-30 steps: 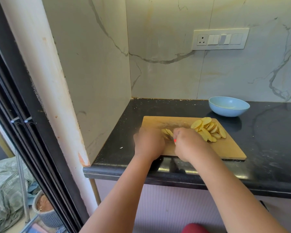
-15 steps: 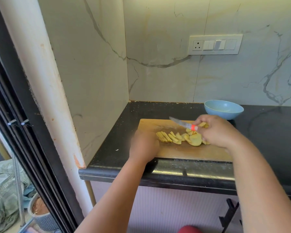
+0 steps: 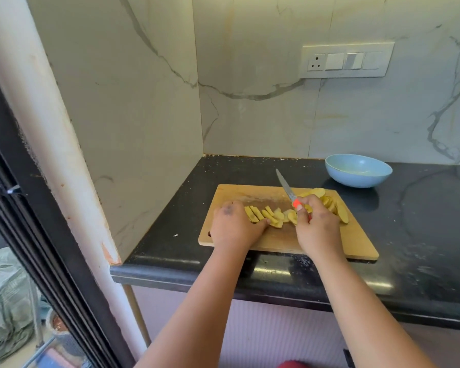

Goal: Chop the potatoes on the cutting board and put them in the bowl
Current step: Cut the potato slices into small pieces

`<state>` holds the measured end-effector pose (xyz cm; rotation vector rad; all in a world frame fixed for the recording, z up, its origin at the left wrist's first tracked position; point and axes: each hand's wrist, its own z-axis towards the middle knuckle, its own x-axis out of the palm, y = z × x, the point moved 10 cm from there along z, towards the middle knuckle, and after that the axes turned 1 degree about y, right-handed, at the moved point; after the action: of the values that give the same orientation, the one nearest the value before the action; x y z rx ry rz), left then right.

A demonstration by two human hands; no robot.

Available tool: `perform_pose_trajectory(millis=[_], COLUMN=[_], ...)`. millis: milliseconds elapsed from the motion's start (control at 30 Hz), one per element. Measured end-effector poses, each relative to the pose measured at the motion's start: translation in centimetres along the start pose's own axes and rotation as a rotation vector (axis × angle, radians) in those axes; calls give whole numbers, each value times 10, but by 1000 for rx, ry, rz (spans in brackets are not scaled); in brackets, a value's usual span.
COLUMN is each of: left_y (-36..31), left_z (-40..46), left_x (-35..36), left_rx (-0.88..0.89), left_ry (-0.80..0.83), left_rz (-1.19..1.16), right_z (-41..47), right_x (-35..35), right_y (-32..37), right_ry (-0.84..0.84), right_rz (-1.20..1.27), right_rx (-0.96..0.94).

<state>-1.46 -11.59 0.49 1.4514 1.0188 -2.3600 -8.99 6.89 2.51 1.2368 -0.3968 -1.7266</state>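
A wooden cutting board (image 3: 356, 240) lies on the black counter. Yellow potato sticks (image 3: 263, 215) lie in a row at its middle, and round potato slices (image 3: 329, 203) are heaped at its far right. My left hand (image 3: 234, 229) rests on the board's left part with its fingers against the sticks. My right hand (image 3: 318, 229) grips the orange handle of a knife (image 3: 284, 185), blade pointing up and away to the left above the board. A light blue bowl (image 3: 357, 170) stands behind the board to the right.
The black counter (image 3: 422, 235) stretches right of the board. Marble walls close in on the left and behind, with a switch panel (image 3: 347, 61) on the back wall. The counter's front edge runs just below the board.
My right hand with the knife has come back left and nearer to me, beside the cut sticks. My left hand has moved onto the sticks. The view shifted slightly.
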Motion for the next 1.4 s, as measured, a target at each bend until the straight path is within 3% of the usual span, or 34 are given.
perform_pose_trajectory(millis=[200,500,667,800,900,1233,1400], left_y=[-2,-8,-22,-59,-58,-63,-40], left_z=[2,23,24,13,15,9,0], left_x=[-2,1,2,19,29,19,0], left_rx=[2,53,225,481,474,543,401], left_ry=[2,165,254,249,277,132,-53], left_rz=[3,-45,65,170,187,242,188], right_z=[3,2,2,3,3,0,-2], right_x=[1,1,2,0,0,-1,-3], right_y=[-4,2,3,-1,-1,7,8], right_ry=[1,25,12,-12,-20,3,5], right_rz=[28,4,-18,2,6,-50,-50], right_rx=[26,-27,-45,-22,-24,-61,-61])
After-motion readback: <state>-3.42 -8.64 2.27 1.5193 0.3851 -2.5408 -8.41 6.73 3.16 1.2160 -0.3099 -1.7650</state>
